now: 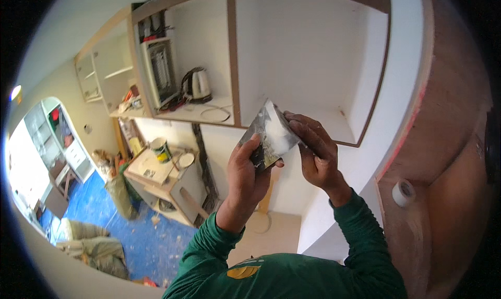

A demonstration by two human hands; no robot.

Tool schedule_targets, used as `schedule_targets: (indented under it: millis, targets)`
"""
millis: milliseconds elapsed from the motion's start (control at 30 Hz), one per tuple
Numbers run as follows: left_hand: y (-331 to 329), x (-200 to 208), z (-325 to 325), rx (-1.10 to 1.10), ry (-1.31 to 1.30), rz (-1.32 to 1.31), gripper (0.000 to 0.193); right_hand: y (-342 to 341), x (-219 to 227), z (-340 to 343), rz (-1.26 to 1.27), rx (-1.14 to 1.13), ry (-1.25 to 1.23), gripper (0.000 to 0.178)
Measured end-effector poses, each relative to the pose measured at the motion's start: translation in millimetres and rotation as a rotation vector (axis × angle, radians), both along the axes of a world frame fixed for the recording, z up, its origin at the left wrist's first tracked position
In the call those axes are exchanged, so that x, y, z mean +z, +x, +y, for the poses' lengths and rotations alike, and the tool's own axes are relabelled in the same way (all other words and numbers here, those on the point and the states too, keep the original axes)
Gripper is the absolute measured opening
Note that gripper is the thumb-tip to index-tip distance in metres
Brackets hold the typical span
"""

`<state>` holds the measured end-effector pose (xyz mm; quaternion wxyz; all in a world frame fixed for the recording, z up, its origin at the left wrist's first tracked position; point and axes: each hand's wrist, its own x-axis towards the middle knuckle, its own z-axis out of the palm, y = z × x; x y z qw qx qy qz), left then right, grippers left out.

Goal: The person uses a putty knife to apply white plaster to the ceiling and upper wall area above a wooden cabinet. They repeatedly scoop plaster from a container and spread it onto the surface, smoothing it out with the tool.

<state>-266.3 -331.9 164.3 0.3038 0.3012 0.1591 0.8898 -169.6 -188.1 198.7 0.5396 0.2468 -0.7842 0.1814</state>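
Note:
Both my hands are raised in front of the open cabinet, close together around a flat metal putty blade (253, 133). White putty (277, 129) is smeared over its face, with a pointed corner sticking up. My left hand (244, 166) grips the lower left part, thumb on the face and fingers behind. At the right edge, my right hand (317, 152) closes with its fingers bent over the top. Whether this is one blade or two laid against each other I cannot tell. The handle is hidden.
The wall cabinet's brown frame (233, 54) stands ahead, with an electric kettle (198, 85) inside. Lower left, a small cabinet carries a paint can (160, 150). Blue sheeting (156, 247) covers the floor near sacks (96, 249). A tape roll (403, 193) lies on a brown ledge at right.

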Motion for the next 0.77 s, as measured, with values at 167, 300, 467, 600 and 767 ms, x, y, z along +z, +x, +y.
schedule_targets:
  millis: [167, 300, 467, 600, 767]
  targets:
    - [-4.2, -29.5, -41.6, 0.447, -0.047, 0.211, 0.028, -1.4, -40.4, 23.2, -0.307, -0.263, -0.02, 0.05]
    - [-27.5, -64.3, -83.3, 1.204, -0.101, 1.017, 0.039, 7.5, -58.7, -36.4, -0.641, 0.408, -1.028, 0.038]
    - [-57.4, -72.4, -89.2, 1.181, -0.006, 1.381, 0.049, 31.7, -33.3, -97.4, -0.635, 0.736, -1.567, 0.033]
    - [-87.4, -137.5, -208.5, 1.255, -0.275, 1.473, 0.043, 26.4, 27.5, -148.2, -0.327, 0.874, -1.008, 0.034]
    - [-123.2, -173.1, -245.7, 1.115, -0.411, 1.531, 0.046, 83.9, 162.3, -132.8, 0.428, -0.014, -0.52, 0.036]
